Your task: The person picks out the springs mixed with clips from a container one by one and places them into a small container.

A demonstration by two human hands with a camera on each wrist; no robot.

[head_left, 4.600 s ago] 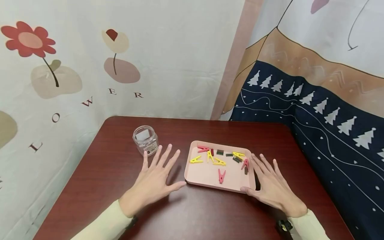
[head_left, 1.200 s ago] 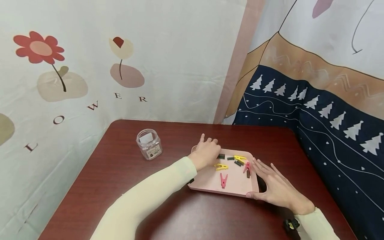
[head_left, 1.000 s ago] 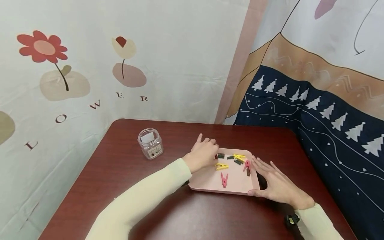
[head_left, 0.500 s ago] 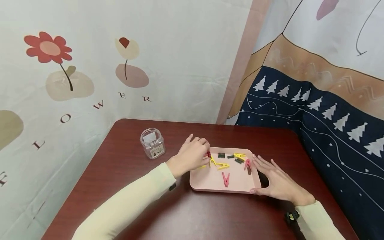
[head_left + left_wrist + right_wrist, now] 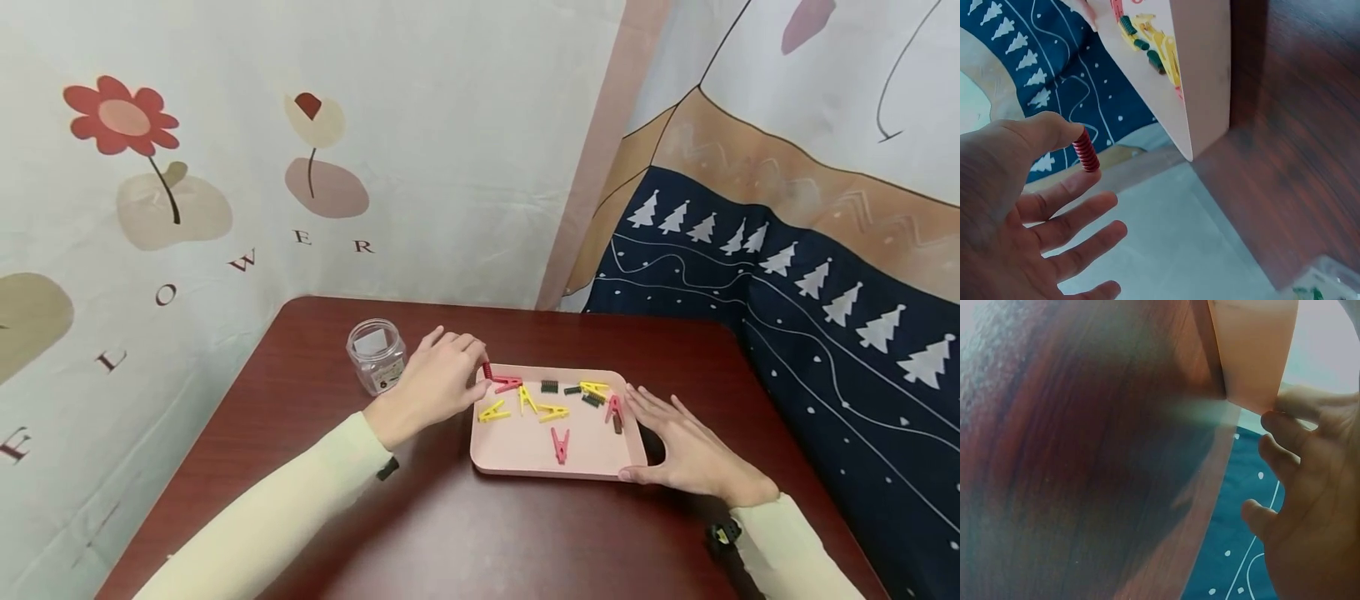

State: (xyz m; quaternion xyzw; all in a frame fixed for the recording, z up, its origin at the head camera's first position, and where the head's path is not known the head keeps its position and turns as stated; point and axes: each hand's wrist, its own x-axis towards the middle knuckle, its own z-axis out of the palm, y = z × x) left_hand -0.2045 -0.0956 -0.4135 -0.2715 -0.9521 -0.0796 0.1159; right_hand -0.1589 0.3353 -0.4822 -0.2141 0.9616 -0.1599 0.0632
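Observation:
My left hand (image 5: 431, 382) is over the tray's far left corner, beside the glass jar. Between thumb and index finger it pinches a small red coil spring (image 5: 1087, 152); the other fingers are spread. Below lies the pink tray (image 5: 517, 457), with several yellow clothespins (image 5: 493, 412), a few red clothespins (image 5: 561, 447) and several dark springs (image 5: 550, 387) in it. My right hand (image 5: 693, 454) rests against the tray's right side, fingers straight, thumb at the near corner. In the right wrist view its fingertips touch the tray's wall (image 5: 1254, 350).
A clear open jar (image 5: 377, 358) with a label stands at the table's back left, partly behind my left hand. The reddish-brown table (image 5: 480, 533) reaches to printed cloths at the back and right.
My left hand has reached into the tray's left part, taken the red spring, and moved left towards the jar. My right hand stays at the tray's right side.

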